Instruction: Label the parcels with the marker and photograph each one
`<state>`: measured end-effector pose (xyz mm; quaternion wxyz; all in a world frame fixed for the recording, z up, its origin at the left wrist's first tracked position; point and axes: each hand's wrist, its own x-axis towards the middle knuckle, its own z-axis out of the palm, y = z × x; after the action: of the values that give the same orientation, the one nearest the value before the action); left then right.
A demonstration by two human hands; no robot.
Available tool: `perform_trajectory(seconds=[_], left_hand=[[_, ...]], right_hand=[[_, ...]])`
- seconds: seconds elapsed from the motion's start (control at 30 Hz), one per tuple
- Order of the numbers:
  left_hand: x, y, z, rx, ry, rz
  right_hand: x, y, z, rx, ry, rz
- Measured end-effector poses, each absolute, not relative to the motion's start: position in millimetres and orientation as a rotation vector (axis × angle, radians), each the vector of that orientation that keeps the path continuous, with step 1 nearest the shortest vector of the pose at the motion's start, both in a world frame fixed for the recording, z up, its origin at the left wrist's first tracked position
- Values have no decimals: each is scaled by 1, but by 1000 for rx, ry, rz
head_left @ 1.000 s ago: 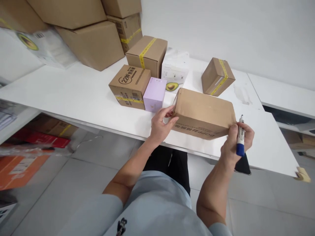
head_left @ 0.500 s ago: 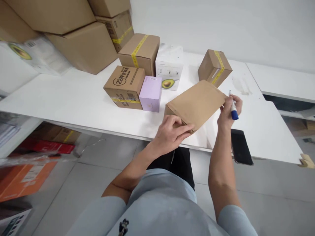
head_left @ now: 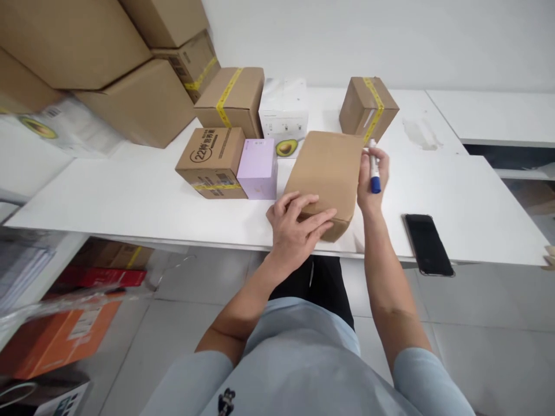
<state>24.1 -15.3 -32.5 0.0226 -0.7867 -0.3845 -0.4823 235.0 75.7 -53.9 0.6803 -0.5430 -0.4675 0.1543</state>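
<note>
A plain brown cardboard box (head_left: 329,164) lies on the white table in front of me, its near end close to the front edge. My left hand (head_left: 297,225) rests on the near left part of this box, fingers spread across its top. In my right hand (head_left: 370,188) is a white marker pen (head_left: 374,167), its blue end pointing down towards me. That hand is at the right side of the box, its fingertips by the far right corner; whether they touch the cardboard is hard to see. The underside of the box is hidden.
Left of the box stand a lilac box (head_left: 258,167), a printed carton (head_left: 212,162), a taped carton (head_left: 232,95) and a white avocado box (head_left: 284,115). Another taped carton (head_left: 368,107) is behind. A phone (head_left: 428,244) overhangs the front edge at right. Large cartons (head_left: 139,104) are stacked far left.
The brown box has turned and now lies flatter, its far end swung left. My left fingers have spread over its top. My right hand with the marker has moved left alongside it.
</note>
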Motion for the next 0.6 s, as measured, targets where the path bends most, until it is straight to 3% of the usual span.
perform_trajectory(seconds=[0.23, 0.47, 0.6], left_hand=[[34, -9, -30, -2402, -1262, -1253], [28, 2, -23, -2505, -1147, -1264], [31, -3, -19, -2533, -1188, -1082]], right_hand=[[187, 30, -60, -982, -794, 717], [169, -32, -66, -862, -546, 730], [168, -46, -61, -917, -514, 636]])
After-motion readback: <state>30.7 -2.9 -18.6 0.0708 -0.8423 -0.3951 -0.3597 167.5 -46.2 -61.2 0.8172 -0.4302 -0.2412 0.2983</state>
